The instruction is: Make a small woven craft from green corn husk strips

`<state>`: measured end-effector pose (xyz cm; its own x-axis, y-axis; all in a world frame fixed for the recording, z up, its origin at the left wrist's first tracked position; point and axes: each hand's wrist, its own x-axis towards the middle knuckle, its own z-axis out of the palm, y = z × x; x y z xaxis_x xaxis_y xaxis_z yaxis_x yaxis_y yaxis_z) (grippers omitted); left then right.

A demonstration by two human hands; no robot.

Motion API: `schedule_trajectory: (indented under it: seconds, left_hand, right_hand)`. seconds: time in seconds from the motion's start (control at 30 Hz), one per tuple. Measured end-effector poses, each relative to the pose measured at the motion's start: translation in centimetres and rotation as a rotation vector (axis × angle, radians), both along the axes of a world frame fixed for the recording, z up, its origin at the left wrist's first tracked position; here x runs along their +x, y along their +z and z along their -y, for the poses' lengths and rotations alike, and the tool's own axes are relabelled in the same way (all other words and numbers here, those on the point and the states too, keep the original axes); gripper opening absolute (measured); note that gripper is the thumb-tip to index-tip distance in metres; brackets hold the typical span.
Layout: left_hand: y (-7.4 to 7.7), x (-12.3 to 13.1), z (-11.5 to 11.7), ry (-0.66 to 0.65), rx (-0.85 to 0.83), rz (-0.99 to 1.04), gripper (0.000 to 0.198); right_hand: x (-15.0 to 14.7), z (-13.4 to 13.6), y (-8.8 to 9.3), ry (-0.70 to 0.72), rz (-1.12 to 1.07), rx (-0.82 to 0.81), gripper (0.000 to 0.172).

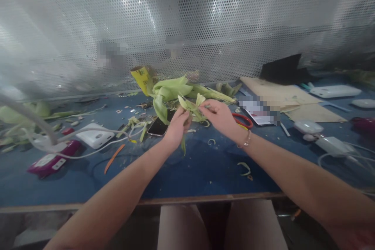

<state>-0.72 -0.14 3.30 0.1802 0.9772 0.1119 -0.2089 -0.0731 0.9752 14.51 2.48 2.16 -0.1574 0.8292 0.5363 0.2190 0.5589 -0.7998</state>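
Note:
My left hand [177,126] is closed around a bundle of pale green leaf strips [191,107], held just above the blue table [187,172]. One strip hangs down below its fingers. My right hand [221,117], with a bracelet at the wrist, pinches the top of the same leaf piece from the right. Behind both hands lies a pile of long green leaves [175,90]. A dark phone [159,125] rests flat on the table just left of my left hand.
Red-handled scissors [243,120] lie right of my right hand. A white charger with cable [95,136] and a magenta device [51,162] sit at the left. Cardboard sheets [281,93] and white devices [334,91] are at the right. A perforated metal screen [187,27] backs the table.

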Motion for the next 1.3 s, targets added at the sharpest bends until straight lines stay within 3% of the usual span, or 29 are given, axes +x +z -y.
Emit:
schedule_trajectory:
  seconds: [0.2, 0.4, 0.47, 0.53, 0.6, 0.63, 0.7, 0.8, 0.9, 1.07, 1.2, 1.3]
  left_hand:
    - [0.4, -0.5, -0.3, -0.031, 0.056, -0.150, 0.006]
    - [-0.8, -0.6, -1.5, -0.017, 0.098, -0.049, 0.015]
    - [-0.9, -1.1, -1.8, 0.129, 0.182, -0.049, 0.022]
    - [-0.4, -1.9, -1.9, 0.433, 0.381, -0.137, 0.031]
    - [0.5, -2.8, -1.6, 0.697, 0.668, -0.381, 0.044]
    - [1.1, -3.1, -1.4, 0.740, 0.817, -0.537, 0.049]
    - [2.1, -3.5, -0.7, 0.628, 1.033, -0.858, 0.040]
    - [2.7, -3.3, -0.1, 0.374, 1.084, -1.225, 0.021]
    - [2.6, -2.8, 0.0, 0.372, 1.106, -1.388, 0.018]
    - [2.4, -2.4, -0.1, 0.289, 1.124, -1.531, 0.019]
    - [2.0, -2.0, 0.1, 0.333, 0.827, -1.482, 0.013]
    - [1.9, -2.0, 0.0, 0.332, 0.660, -1.353, 0.008]
  right_hand:
    - [0.6, 0.1, 0.7, 0.033, 0.018, -0.061, 0.017]
    - [0.5, 0.0, 0.4, 0.042, 0.058, -0.015, 0.024]
    - [0.5, -0.1, 0.3, 0.031, 0.084, -0.004, 0.024]
    - [0.6, -0.1, 0.4, 0.008, 0.117, 0.002, 0.023]
    - [0.8, -0.1, 0.6, 0.001, 0.157, 0.016, 0.021]
    - [0.8, -0.1, 0.7, 0.006, 0.176, 0.027, 0.020]
    - [1.0, -0.2, 0.9, 0.022, 0.207, 0.052, 0.017]
    - [1.2, -0.2, 1.1, 0.009, 0.254, 0.100, 0.016]
    - [1.1, -0.1, 1.3, -0.019, 0.311, 0.125, 0.014]
    - [0.4, 0.6, 1.3, -0.035, 0.380, 0.155, 0.015]
    - [0.0, 0.8, 1.2, -0.047, 0.399, 0.126, 0.016]
    - [0.0, 0.6, 1.1, 0.030, 0.296, 0.054, 0.016]
